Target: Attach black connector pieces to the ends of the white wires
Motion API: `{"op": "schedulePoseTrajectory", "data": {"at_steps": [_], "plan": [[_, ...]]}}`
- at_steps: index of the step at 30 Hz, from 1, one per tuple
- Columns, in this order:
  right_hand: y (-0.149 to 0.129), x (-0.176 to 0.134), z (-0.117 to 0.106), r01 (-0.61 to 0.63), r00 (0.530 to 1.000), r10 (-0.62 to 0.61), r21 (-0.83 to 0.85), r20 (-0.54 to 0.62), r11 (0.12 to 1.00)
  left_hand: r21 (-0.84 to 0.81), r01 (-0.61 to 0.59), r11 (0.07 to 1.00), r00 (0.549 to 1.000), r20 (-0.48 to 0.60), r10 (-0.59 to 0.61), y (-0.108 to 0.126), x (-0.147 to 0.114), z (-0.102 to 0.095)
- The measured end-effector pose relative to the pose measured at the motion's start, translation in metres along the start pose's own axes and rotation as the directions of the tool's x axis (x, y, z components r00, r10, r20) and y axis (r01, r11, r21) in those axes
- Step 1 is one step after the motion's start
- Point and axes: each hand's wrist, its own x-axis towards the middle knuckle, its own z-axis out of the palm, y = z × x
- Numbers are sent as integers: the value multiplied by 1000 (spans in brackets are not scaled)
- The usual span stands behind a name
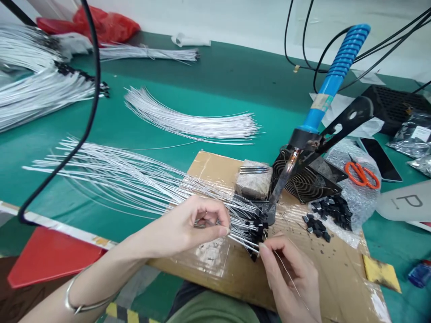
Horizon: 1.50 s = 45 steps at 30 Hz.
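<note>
My left hand [202,224] is closed in a pinch on a white wire [244,242], over a loose bundle of white wires [128,177]. Small black connectors [255,226] sit crowded at the right ends of that bundle. Just right of them, my right hand [291,273] pinches a thin silvery wire, probably solder [285,269], which trails down across the palm. Above both hands a soldering iron [338,74] with a blue handle leans in a black metal stand [346,119], its lower end close to the connectors. Cardboard [215,168] lies underneath.
Behind lies another white wire bundle [191,119], with more bundles at far left. A small fan [299,177], loose black pieces [332,213], orange scissors [362,174], a phone [380,157] and a yellow sponge [382,273] are at right. A black cable [96,89] hangs at left.
</note>
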Motion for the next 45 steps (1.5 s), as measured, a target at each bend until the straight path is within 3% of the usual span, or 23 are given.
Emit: {"op": "schedulePoseTrajectory", "data": {"at_steps": [4, 6, 9, 11, 15, 18, 20, 22, 25, 28, 31, 35, 45], "plan": [[5, 3, -2, 121, 993, -121, 1, 16, 993, 194, 5, 981, 998, -60, 6, 7, -5, 12], [9, 5, -4, 183, 983, -182, -9, 33, 983, 261, -5, 965, 999, -35, 14, 14, -6, 21], [12, 6, -7, 279, 957, -274, -37, 94, 960, 269, -63, 961, 998, 38, 55, 22, -4, 34], [12, 5, -7, 285, 957, -282, -49, 69, 957, 216, -86, 973, 996, 52, 77, 24, 0, 40], [9, 0, 0, 204, 978, -206, -50, -41, 978, 104, -71, 992, 997, 44, 67, 17, 7, 48], [8, -1, 3, 122, 982, -126, -35, -142, 992, 27, -12, 1000, 1000, -26, 12, 11, 11, 52], [12, 2, 0, 49, 960, -42, 17, -275, 999, -16, 31, 999, 995, -93, -33, 9, 12, 54], [19, 4, -8, 44, 938, 18, 170, -346, 984, -45, 45, 998, 988, -143, -51, 10, 13, 54], [29, 6, -17, 45, 976, 57, 453, -209, 890, -91, 48, 995, 987, -147, -61, 13, 14, 54], [28, 2, -10, -78, 985, 148, 551, -84, 831, -124, 56, 991, 988, -138, -73, 14, 14, 53], [15, -1, 8, -158, 952, 273, 533, -143, 831, -138, 53, 989, 989, -133, -71, 13, 14, 54], [-2, -3, 25, -194, 922, 346, 564, -175, 803, -136, 52, 989, 988, -140, -71, 12, 13, 56], [-7, 0, 19, -314, 887, 457, 631, -72, 709, -157, 28, 987, 978, -199, -59, 8, 10, 60]]}}
